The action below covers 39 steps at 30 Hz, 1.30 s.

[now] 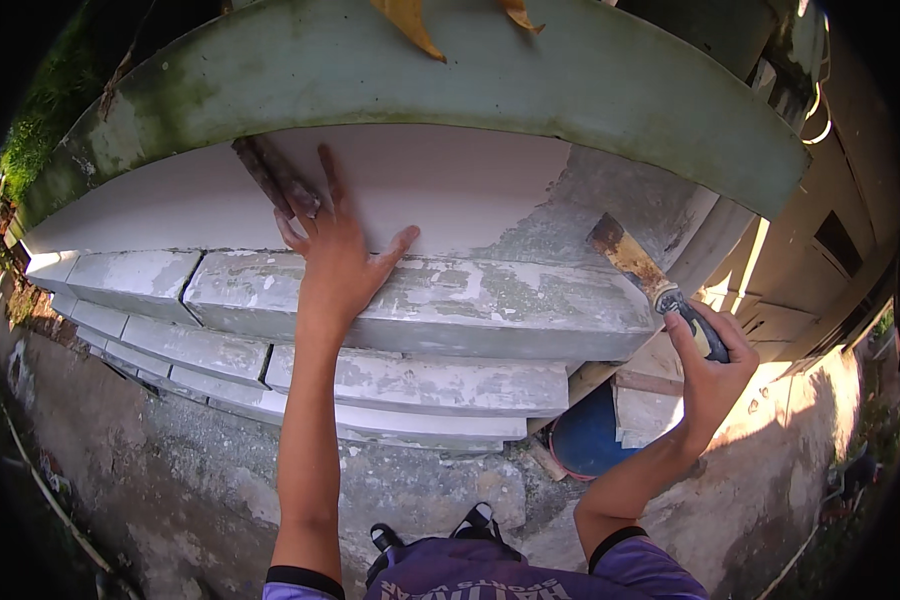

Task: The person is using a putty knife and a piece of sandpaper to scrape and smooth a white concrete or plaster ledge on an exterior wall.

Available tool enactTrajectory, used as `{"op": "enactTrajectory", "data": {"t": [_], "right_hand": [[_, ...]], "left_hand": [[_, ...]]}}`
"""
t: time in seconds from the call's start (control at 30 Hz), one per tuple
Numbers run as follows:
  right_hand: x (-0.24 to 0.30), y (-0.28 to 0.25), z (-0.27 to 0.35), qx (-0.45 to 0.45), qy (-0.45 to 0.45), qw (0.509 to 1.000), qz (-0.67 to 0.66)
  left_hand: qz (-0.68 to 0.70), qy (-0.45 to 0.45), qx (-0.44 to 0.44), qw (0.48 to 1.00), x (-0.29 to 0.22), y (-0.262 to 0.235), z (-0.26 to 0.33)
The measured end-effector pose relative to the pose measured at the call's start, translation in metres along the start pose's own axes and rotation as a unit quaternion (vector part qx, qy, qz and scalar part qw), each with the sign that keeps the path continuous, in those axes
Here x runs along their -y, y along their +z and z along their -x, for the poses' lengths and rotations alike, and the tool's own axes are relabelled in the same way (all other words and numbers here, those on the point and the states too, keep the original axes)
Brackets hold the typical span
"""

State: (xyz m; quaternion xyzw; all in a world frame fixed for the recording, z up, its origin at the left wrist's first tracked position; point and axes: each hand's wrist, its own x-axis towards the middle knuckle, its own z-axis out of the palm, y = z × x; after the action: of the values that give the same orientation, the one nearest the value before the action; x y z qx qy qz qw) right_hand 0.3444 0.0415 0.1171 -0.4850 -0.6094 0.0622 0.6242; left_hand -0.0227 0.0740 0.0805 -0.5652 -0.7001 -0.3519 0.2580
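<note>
My left hand reaches up to a smooth white-coated panel. Its thumb and index finger are spread, while its other fingers are about a dark, narrow, plaster-smeared tool lying against that coating. Shadow hides the tool's exact kind. In my right hand, to the right, is a putty knife with a rusty, caked blade and a dark handle. Its blade points up and left, close to a rough grey patch at the coating's ragged edge.
A green, mossy curved rim overhangs the panel, with dry leaves on top. Below are stepped ledges spotted with white. A blue bucket stands at the lower right beside pale boards. My feet are on the concrete ground.
</note>
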Motion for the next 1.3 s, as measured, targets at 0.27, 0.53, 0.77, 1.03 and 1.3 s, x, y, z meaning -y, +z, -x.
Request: {"op": "enactTrajectory", "data": {"t": [0.27,0.53,0.77,1.03,1.3], "right_hand": [[0.02,0.046,0.005,0.009,-0.041,0.998,0.037],[-0.013,0.019,0.028,0.036,-0.033,0.998,0.041],[0.011,0.046,0.007,0.026,-0.068,0.996,0.058],[-0.002,0.052,0.025,0.053,-0.032,0.998,0.016],[0.008,0.017,0.012,-0.038,0.043,0.998,0.004]], "left_hand": [[0.011,-0.002,-0.003,1.0,0.003,0.003,-0.001],[-0.012,0.021,-0.021,1.0,0.006,0.005,0.001],[0.021,-0.005,0.009,1.0,0.0,0.001,-0.002],[0.03,0.001,0.004,1.0,0.005,0.0,-0.002],[0.007,0.006,-0.007,1.0,0.001,0.004,0.001]]}}
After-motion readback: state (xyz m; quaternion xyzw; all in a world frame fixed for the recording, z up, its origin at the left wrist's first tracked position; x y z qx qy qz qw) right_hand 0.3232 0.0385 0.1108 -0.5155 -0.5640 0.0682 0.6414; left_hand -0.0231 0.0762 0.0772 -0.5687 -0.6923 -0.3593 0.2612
